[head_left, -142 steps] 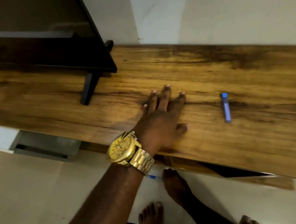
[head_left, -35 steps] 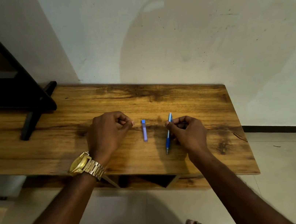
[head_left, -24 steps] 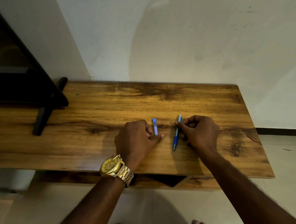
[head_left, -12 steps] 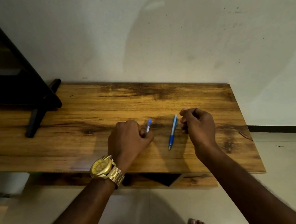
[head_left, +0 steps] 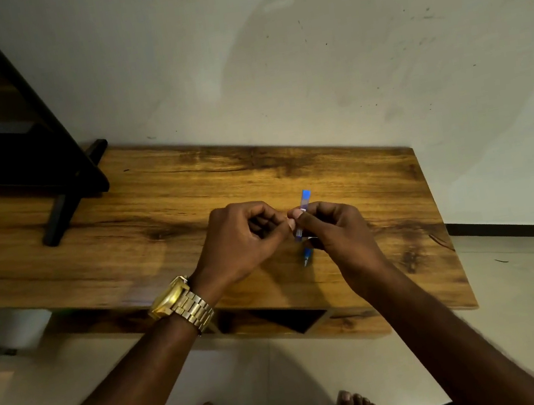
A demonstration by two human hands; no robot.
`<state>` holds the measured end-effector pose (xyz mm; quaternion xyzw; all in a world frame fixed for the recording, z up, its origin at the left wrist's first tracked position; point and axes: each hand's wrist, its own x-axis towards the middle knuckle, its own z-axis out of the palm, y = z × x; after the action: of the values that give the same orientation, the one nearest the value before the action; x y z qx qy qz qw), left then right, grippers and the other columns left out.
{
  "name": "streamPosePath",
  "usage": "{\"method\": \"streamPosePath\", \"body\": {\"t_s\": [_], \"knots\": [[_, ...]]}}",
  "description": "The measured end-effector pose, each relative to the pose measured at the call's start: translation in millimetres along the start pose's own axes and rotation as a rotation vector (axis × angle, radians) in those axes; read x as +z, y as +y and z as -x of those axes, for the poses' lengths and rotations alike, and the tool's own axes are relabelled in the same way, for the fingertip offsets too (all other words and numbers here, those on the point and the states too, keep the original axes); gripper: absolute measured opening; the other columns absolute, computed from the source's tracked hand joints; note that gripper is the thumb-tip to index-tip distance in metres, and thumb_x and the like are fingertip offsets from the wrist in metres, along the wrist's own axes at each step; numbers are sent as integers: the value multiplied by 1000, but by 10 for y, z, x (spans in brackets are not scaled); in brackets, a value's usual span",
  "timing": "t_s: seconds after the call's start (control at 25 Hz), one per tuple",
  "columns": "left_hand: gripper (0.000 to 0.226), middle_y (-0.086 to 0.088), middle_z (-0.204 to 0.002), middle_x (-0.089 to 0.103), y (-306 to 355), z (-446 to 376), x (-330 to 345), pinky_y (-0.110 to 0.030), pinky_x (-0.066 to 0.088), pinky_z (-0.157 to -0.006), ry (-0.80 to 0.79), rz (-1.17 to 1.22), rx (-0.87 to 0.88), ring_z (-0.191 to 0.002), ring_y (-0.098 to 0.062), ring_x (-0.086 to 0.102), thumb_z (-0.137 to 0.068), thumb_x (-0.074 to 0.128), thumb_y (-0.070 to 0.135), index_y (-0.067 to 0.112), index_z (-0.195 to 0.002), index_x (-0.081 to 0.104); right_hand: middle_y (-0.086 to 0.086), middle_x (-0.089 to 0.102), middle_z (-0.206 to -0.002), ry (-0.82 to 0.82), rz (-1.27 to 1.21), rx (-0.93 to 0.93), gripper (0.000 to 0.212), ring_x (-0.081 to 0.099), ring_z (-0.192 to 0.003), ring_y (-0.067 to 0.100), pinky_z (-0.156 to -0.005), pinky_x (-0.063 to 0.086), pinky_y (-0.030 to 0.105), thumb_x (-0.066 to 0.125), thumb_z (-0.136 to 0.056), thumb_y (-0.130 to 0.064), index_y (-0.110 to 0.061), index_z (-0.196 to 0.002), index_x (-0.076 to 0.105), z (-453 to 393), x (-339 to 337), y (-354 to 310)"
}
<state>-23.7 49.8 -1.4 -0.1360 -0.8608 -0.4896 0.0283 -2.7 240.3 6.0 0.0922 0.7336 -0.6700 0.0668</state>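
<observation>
- The thin blue plastic pen [head_left: 298, 234] was up off the brown wooden table [head_left: 157, 218]. Both hands held it over the right part of the top.
- The right hand [head_left: 339, 229] was curled round the middle of the pen, with thumb and fingers pinching it.
- The left hand [head_left: 244, 237] was curled too. Its fingertips pinched the pen just where they met the right hand's fingers.
- The small blue plastic cap [head_left: 305, 196] stuck out at the far end, above the fingers. I could not tell if it was pushed all the way on.
- I thought the pen was very light, hard and stiff. It looked smooth, so it could slip or roll away.
- I would hold the pen by its middle and the cap by its sides, then push straight, not bend.
- The cap was like a tiny cup, and I thought the pen's end sat in it.
- Under the table top was a dark open box space [head_left: 293, 319]. It was too dark for me to see anything inside.
- A gold metal watch [head_left: 179, 300] sat on the left wrist, and a black stand [head_left: 57, 220] stood far to the left.
</observation>
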Motion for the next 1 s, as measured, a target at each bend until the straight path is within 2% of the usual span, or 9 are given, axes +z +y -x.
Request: {"method": "streamPosePath", "body": {"t_s": [0.12,0.32,0.44,0.6,0.68,0.76,0.84,0.92,1.0], "knots": [[19,11,-94,84,-23,-54,-110,-21,61,-59,39,170,-77,-85,-6,81,-93,83,41,26,-104,85,-4,83,-87,-70,174,-41,16,75,-80,6,-73,57,25,72,-105,-27,-20,-96,83,34,-2,-26],[12,9,-95,85,-55,-84,-77,-27,60,-53,1,239,-127,-83,-10,81,-97,82,30,20,-103,86,-12,83,-88,-154,219,-106,18,76,-78,1,-68,58,15,73,-104,-23,-35,-93,82,84,26,-37],[11,10,-96,85,-97,-93,-76,-27,60,-53,-11,243,-89,-82,-10,80,-96,82,30,20,-99,85,-8,83,-89,-162,265,-118,14,75,-79,1,-68,58,15,73,-103,-24,-29,-95,83,100,5,-57],[18,6,-91,83,-124,-89,-41,-25,58,-53,75,258,-57,-80,-11,78,-89,82,41,23,-92,84,0,85,-96,-176,230,-122,11,75,-78,1,-68,57,15,74,-103,-23,-24,-100,84,102,16,-67],[16,7,-88,82,-106,-99,-43,-23,56,-53,145,348,-70,-76,-6,74,-90,82,38,23,-93,84,1,85,-95,-178,265,-110,10,77,-80,6,-71,61,22,76,-102,-25,-22,-100,85,93,17,-43],[12,5,-83,81,-101,-148,-139,-24,55,-52,260,468,-108,-69,-6,69,-92,84,35,24,-93,85,2,85,-93,-168,308,-92,12,78,-82,13,-80,63,38,76,-101,-25,-20,-99,86,84,16,-12],[8,7,-82,83,-173,-188,-269,-23,56,-53,278,356,-127,-63,-2,69,-92,86,33,25,-92,86,6,84,-93,-107,217,-63,15,76,-84,13,-79,60,39,74,-103,-24,-15,-98,86,68,-18,-18],[9,14,-79,83,-276,-161,-332,-15,53,-58,104,57,-180,-62,7,70,-89,88,36,27,-87,88,-1,86,-101,-20,82,-25,18,80,-96,13,-82,59,37,72,-104,-24,-15,-94,85,34,-79,-52],[10,24,-74,77,-338,-77,-273,-2,46,-57,-87,-193,-246,-66,16,69,-85,91,38,28,-83,88,-5,86,-109,46,3,18,17,79,-109,24,-85,60,39,72,-104,-24,-21,-93,84,15,-129,-71]]}}
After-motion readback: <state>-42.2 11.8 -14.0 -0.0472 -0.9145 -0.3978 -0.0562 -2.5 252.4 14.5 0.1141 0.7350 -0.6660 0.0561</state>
